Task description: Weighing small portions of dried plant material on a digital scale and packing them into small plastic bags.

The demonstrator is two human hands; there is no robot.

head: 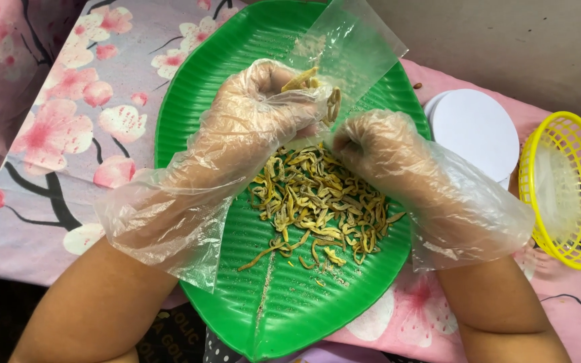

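A green leaf-shaped plastic tray (237, 269) lies on a flowered cloth and carries a heap of thin yellow-brown dried strips (317, 202). Both my hands wear loose clear plastic gloves. My left hand (257, 114) is closed around a clump of the strips, held over the upper part of the tray. My right hand (378, 148) is closed too, pinching the lower edge of a small clear plastic bag (347, 47) that stands up between the hands. Some strips hang at the bag's mouth, right by my left fingertips.
A stack of white round discs (475, 131) lies to the right of the tray. A yellow plastic mesh basket (566, 188) stands at the right edge. The pink flowered cloth (55, 134) covers the table; a plain wall rises behind.
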